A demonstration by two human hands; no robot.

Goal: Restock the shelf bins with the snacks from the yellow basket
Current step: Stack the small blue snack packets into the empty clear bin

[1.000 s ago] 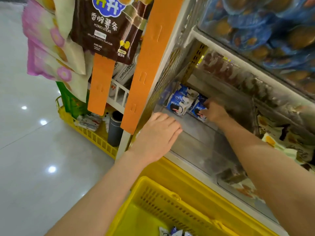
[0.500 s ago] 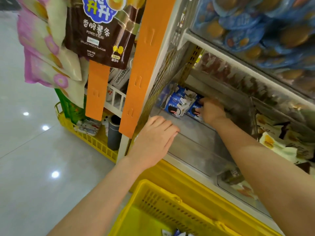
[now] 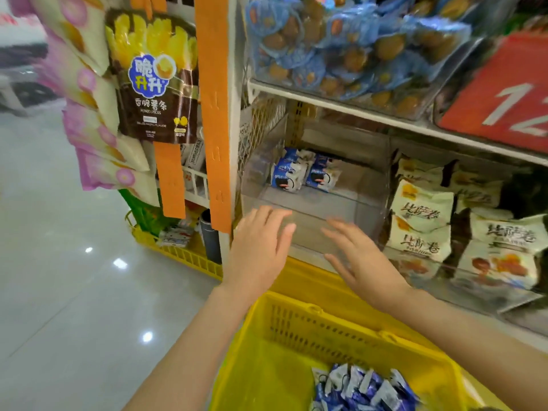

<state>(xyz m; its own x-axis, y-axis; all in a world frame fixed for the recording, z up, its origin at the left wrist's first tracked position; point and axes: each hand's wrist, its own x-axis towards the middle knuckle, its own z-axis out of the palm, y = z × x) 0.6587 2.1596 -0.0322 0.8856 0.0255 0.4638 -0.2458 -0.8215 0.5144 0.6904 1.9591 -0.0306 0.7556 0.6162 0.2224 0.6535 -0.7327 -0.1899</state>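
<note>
Before bin [image 3: 355,209]: left hand [image 3: 259,253], right hand [image 3: 364,262]

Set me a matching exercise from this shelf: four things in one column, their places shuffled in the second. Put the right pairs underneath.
Things
1. potato sticks bag
2. yellow basket
3. clear bin
4. cream packs

Places
A. lowest in view, nearest the camera
B. stacked at the right of the middle shelf
C. hanging at the upper left
D. at the left of the middle shelf, with blue-and-white packs at its back

Pairs: 1-C, 2-A, 3-D, 4-B
</note>
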